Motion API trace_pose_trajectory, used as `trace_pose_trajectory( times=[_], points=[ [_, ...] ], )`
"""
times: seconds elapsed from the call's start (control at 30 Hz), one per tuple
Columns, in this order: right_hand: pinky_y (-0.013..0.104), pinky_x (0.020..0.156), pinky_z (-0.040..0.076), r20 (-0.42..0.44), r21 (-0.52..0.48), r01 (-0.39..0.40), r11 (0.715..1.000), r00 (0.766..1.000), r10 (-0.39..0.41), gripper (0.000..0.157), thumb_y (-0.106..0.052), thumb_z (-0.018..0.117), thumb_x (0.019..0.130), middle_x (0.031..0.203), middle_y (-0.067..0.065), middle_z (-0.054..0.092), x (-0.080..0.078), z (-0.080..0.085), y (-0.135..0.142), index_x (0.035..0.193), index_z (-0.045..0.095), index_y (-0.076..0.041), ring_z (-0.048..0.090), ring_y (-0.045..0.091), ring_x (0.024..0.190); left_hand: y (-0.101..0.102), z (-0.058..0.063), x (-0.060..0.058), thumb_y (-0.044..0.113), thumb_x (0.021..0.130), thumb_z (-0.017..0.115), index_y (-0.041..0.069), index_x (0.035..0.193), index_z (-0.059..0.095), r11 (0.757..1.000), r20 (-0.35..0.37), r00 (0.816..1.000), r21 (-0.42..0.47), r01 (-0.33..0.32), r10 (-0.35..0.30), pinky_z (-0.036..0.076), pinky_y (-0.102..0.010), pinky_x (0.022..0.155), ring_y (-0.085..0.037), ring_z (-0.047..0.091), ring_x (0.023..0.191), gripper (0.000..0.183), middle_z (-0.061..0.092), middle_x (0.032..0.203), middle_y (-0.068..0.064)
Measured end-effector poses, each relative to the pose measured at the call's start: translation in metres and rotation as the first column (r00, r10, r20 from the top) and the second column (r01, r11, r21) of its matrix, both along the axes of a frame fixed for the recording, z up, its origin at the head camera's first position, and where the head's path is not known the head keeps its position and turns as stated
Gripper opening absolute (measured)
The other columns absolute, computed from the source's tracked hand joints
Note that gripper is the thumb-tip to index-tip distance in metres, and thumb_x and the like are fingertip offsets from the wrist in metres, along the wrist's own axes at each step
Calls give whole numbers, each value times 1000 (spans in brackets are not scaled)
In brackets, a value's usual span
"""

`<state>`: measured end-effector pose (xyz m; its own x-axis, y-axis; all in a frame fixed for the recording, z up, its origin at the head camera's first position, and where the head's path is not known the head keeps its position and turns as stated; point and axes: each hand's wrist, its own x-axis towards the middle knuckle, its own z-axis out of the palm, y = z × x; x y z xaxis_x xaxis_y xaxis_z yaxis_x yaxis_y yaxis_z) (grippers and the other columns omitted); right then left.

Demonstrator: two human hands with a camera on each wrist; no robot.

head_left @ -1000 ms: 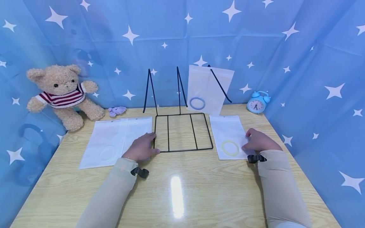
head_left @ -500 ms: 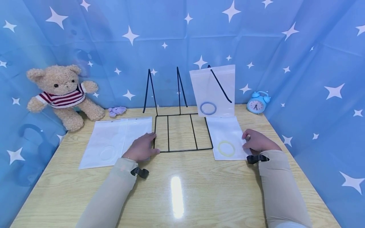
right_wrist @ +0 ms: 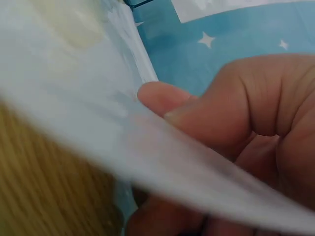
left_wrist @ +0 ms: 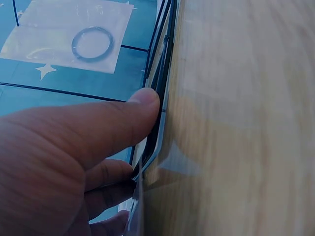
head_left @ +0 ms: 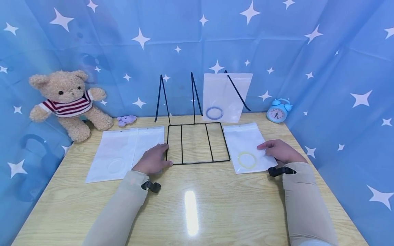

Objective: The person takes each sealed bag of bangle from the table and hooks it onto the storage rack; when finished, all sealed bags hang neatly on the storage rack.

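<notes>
My left hand (head_left: pixel 151 158) grips the front left corner of a black wire rack (head_left: pixel 197 162), whose base lies on the table. Seen from the left wrist, the thumb (left_wrist: pixel 142 97) presses at the wire, with the other fingers below it. My right hand (head_left: pixel 283 151) pinches the right edge of a white zip bag (head_left: pixel 244 135) with a yellow ring (head_left: pixel 247 152) showing at its lower part. That edge lifts off the wood in the right wrist view, with thumb and forefinger above the bag (right_wrist: pixel 74 108) and other fingers beneath.
Another zip bag (head_left: pixel 212 89) with a blue ring hangs on the rack's right hook; two more hooks rise left of it. Overlapping white bags (head_left: pixel 120 147) lie at the left. Behind are a teddy bear (head_left: pixel 69 92), a small purple toy (head_left: pixel 126 120) and a blue alarm clock (head_left: pixel 277 112).
The right forefinger has moved left over the bag, which shifted left and then slightly back. The hanging bag swung right and back left. The left hand stays in place.
</notes>
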<state>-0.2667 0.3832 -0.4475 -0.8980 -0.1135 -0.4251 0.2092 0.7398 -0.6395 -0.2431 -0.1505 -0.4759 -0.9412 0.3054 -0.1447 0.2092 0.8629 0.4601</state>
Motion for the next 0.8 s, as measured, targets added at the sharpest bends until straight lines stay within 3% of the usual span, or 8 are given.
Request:
trace_pose_trajectory(
  times=[0.17, 0.3, 0.57, 0.8],
  points=[
    [65, 108, 39, -43, 49, 1, 999, 999, 1, 48, -8, 46, 99, 164, 32, 34, 1, 2, 0, 142, 67, -11, 35, 48, 141, 0, 0, 0, 36, 97, 77, 3, 163, 38, 1000, -2, 1000, -3, 1, -1, 28, -54, 129, -39, 28, 159, 83, 34, 171, -15],
    [73, 119, 26, -132, 88, -11, 996, 991, 23, 43, -13, 52, 102, 162, 32, 39, -1, 0, -1, 143, 67, -10, 30, 54, 150, 0, 2, 1, 36, 97, 77, 3, 163, 38, 1000, 5, 1000, 4, -1, 1, 27, -55, 129, -39, 28, 159, 83, 33, 171, -15],
    [70, 122, 25, -187, -6, 14, 1000, 982, -15, 43, -13, 62, 100, 163, 29, 39, -1, -1, -2, 143, 64, -6, 29, 50, 153, 0, 2, 0, 35, 97, 78, 3, 162, 39, 1000, 1, 1000, 0, 2, -2, 27, -55, 129, -39, 28, 159, 83, 34, 171, -15],
    [70, 121, 27, -221, -14, -42, 999, 975, 38, 44, -7, 59, 99, 159, 27, 47, 3, 5, -3, 143, 65, -6, 32, 48, 153, 0, 1, 1, 36, 97, 78, 3, 162, 39, 1000, 0, 1000, 2, 0, 0, 28, -55, 129, -39, 28, 159, 83, 34, 171, -15]
  ],
)
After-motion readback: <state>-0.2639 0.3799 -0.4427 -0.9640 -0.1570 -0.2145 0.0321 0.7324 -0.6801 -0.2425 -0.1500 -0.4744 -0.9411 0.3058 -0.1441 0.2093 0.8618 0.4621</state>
